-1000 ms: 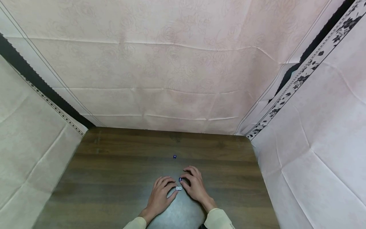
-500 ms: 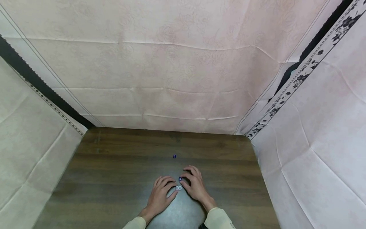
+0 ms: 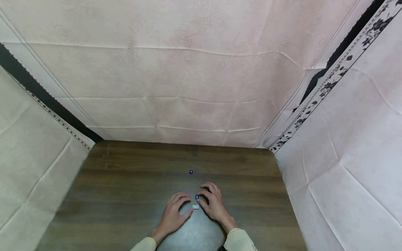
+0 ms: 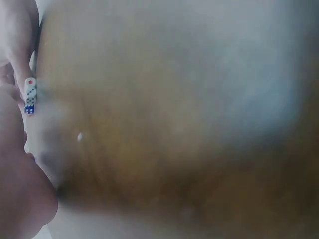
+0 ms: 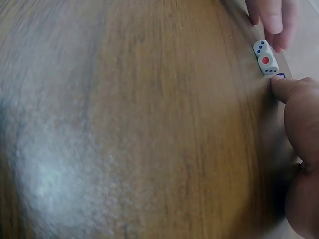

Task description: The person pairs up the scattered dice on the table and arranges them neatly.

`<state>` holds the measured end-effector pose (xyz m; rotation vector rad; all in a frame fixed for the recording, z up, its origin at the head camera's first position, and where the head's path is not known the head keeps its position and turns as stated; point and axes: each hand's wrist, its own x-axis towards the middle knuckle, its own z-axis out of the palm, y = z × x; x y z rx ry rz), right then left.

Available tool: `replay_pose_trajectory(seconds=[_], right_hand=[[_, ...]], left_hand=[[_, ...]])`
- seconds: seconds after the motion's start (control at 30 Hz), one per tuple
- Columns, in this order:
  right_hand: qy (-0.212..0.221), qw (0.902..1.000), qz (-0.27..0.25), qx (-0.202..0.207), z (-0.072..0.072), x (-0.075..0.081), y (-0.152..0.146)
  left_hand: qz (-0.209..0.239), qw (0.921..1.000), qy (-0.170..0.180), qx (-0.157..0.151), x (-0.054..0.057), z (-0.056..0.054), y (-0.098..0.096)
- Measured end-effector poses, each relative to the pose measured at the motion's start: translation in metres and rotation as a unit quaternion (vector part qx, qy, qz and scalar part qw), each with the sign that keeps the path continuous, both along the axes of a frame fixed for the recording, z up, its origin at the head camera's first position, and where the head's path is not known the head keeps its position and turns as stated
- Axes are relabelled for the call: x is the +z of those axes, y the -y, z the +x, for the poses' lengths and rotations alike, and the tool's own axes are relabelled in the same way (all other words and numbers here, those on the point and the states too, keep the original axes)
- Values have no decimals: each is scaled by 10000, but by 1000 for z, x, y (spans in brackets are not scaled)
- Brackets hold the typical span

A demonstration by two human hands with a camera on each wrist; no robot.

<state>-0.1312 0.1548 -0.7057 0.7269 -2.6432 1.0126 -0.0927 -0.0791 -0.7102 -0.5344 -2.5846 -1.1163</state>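
Note:
Two white dice (image 3: 195,207) stand side by side on the table between the hands; one shows a red pip in the right wrist view. My left hand (image 3: 173,213) is just left of them, thumb and fingers spread apart in a curve, with nothing between them. My right hand (image 3: 213,205) pinches a blue die (image 3: 196,197) between thumb and index finger, close beside the white pair. That blue die (image 4: 29,108) lines up with the white ones in the left wrist view. In the right wrist view the thumb mostly hides it.
Another blue die (image 3: 191,172) lies farther back on the wooden table (image 3: 132,181). Pale patterned cloth (image 3: 188,76) hangs behind the table's far edge and along both sides. A small white speck (image 4: 79,136) shows in the left wrist view.
My left hand has drawn slightly left, its fingers moving off the white dice and spreading wider from the thumb. The right hand stays at the blue die.

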Motion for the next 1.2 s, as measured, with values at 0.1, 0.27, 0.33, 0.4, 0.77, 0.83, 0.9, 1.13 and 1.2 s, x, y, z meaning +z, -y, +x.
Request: replay_pose_trajectory(seconds=[0.1, 0.27, 0.33, 0.4, 0.77, 0.83, 0.9, 1.13, 1.2], right_hand=[[27, 10000, 15, 1, 0, 1, -1], [133, 9999, 28, -2, 0, 0, -2], [190, 9998, 15, -1, 0, -1, -2], [207, 9998, 40, -12, 0, -1, -2], [424, 9991, -23, -3, 2, 0, -3], [428, 9991, -4, -16, 2, 0, -3], [467, 9989, 7, -26, 1, 0, -3], [539, 9985, 12, -19, -1, 0, -3], [453, 9990, 38, -34, -1, 0, -2]], left_hand=[[57, 9997, -228, 79, 3, -9, 1], [97, 9983, -560, 137, 9, -30, 4], [121, 9979, -619, 118, 11, -39, 5], [147, 9979, -613, 110, 13, -48, 6], [-41, 9987, 374, 344, 19, -93, 8], [-86, 9976, 596, 339, 21, -100, 7], [-114, 9965, 770, 304, 23, -107, 7], [-442, 9955, 811, 204, 25, -124, 3], [-600, 9948, 788, 231, 23, -127, 2]])
